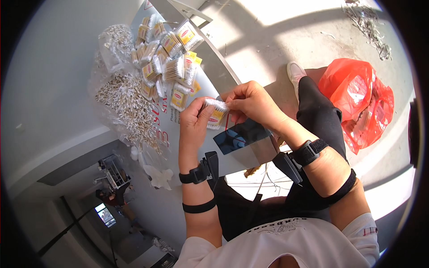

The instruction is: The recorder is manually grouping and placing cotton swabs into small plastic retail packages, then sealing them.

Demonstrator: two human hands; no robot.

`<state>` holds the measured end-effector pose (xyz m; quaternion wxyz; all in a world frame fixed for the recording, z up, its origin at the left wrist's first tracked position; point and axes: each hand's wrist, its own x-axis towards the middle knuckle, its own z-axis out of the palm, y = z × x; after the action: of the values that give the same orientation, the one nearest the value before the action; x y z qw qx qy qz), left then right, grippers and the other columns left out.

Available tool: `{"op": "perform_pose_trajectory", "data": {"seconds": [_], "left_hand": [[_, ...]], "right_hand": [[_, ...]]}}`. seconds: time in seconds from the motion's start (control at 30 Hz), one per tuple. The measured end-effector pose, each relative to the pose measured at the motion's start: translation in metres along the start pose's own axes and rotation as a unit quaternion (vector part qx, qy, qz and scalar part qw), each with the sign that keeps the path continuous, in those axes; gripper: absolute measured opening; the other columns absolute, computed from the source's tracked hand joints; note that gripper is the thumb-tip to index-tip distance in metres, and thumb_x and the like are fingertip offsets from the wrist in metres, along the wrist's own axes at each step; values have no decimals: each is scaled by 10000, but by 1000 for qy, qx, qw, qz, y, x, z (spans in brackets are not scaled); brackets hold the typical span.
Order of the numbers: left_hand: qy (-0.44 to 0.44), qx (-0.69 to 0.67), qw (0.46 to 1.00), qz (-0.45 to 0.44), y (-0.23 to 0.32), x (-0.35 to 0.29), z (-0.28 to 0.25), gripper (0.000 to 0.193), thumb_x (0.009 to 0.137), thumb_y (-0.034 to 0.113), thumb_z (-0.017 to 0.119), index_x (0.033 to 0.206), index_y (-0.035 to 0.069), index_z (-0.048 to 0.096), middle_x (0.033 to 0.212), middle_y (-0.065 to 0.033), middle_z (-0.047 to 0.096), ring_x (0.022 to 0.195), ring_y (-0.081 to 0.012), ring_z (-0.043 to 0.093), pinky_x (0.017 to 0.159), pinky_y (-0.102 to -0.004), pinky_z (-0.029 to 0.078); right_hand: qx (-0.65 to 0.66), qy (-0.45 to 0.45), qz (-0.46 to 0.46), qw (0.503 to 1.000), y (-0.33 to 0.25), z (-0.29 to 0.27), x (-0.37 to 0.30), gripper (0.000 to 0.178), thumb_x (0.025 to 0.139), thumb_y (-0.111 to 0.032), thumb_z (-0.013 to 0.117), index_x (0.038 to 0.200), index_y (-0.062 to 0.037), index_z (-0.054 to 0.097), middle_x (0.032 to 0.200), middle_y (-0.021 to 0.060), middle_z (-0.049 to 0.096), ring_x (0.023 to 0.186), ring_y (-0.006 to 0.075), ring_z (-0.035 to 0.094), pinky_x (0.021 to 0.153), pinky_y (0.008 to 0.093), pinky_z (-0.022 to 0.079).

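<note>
Between my two hands, above the near part of the table, is a small clear pack of cotton swabs (216, 113) with a yellow label. My left hand (195, 117) grips its left side, thumb on the front. At its upper right corner, the thumb and forefinger of my right hand (246, 102) pinch together on the pack's edge. Beyond my hands lies a heap of similar swab packs (172, 67) with yellow and white labels. To their left, a large pile of loose cotton swabs (123, 98) spills from clear plastic bags (115, 42).
A dark blue picture sheet (237, 138) lies on the white table (210, 154) near my right wrist. On the floor at the right sits a red plastic bag (357, 96). White scraps (368, 29) lie at the far right. Another person (117, 196) is in the left background.
</note>
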<state>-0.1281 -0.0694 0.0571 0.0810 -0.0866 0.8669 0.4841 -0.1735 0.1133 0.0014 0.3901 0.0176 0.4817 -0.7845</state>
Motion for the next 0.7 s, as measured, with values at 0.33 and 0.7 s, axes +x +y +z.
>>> {"op": "perform_pose_trajectory", "data": {"seconds": [0.33, 0.7], "left_hand": [[113, 325, 929, 136, -20, -4, 24, 393, 855, 83, 625, 1223, 4, 510, 1246, -183, 518, 1128, -368, 506, 951, -420, 420], [112, 416, 901, 56, -35, -41, 65, 751, 964, 531, 341, 1477, 6, 181, 1535, -216, 174, 1427, -370, 156, 1137, -529, 102]], "right_hand": [[-55, 221, -144, 963, 2, -3, 6, 92, 864, -41, 595, 793, 5, 632, 647, 23, 611, 551, 58, 531, 512, 208, 419], [94, 237, -174, 951, 3, -10, 8, 93, 841, -95, 625, 769, -38, 642, 673, 21, 633, 562, 35, 498, 509, 179, 362]]}}
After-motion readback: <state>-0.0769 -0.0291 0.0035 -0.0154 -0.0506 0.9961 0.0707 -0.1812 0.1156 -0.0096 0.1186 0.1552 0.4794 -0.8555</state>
